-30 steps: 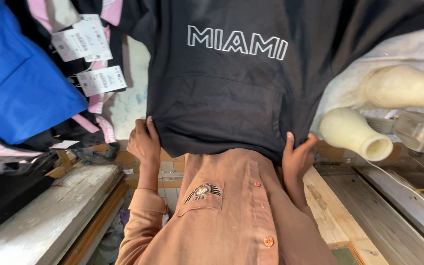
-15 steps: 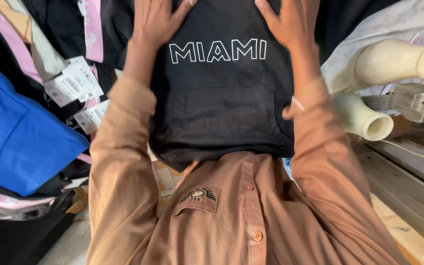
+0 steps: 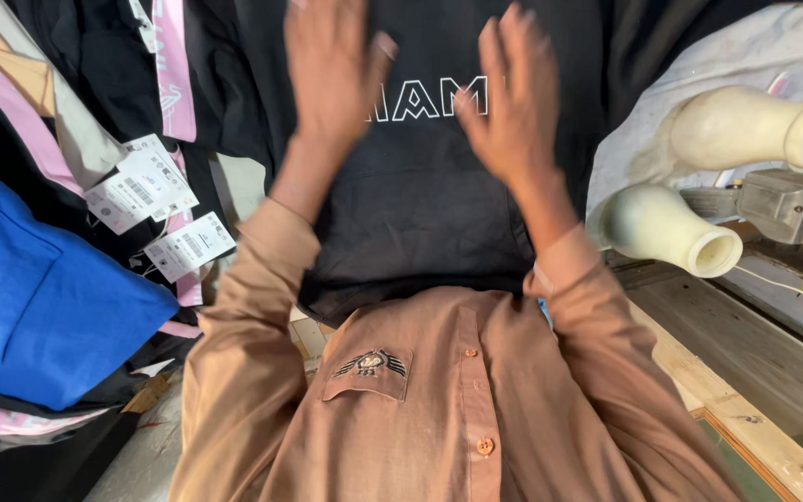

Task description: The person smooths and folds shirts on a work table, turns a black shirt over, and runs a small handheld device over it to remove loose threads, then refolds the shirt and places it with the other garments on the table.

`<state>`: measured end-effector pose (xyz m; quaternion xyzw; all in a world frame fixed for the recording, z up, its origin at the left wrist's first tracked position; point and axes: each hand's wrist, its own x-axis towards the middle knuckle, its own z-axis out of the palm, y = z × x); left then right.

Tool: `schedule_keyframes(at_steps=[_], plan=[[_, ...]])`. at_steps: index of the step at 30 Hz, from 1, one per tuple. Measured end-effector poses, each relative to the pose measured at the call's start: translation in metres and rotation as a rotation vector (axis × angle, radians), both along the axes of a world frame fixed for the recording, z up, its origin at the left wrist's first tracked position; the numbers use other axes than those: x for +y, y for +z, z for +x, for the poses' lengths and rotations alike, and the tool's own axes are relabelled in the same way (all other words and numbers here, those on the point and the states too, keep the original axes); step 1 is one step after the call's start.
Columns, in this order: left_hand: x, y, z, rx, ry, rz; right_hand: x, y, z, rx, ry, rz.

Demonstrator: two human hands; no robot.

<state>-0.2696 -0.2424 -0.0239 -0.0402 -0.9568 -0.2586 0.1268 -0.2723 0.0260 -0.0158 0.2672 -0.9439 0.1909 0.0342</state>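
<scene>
Left hand (image 3: 332, 79) and right hand (image 3: 511, 102) both spread flat, gripping nothing, on black hoodie (image 3: 420, 195); hoodie's length running twelve to six, hem at six.

Hanging garments with paper tags (image 3: 155, 204) crowd the left — a worn wooden bench (image 3: 755, 372) runs right.

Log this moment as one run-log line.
left hand: flat on black hoodie, open | right hand: flat on hoodie, open | nearby: blue garment, paper tags, cream forms
</scene>
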Motion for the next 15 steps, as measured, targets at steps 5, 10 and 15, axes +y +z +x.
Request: schedule_keyframes(at_steps=[5, 10, 15], plan=[[0.027, -0.018, 0.026, -0.153, -0.181, -0.094, -0.005, 0.001, 0.075, -0.131, 0.147, 0.243], [0.018, -0.041, 0.028, -0.127, -0.189, -0.105, 0.024, 0.005, 0.105, -0.170, 0.125, 0.294], [-0.031, -0.019, 0.005, -0.013, 0.064, -0.113, 0.036, 0.005, 0.096, -0.063, -0.080, 0.236]])
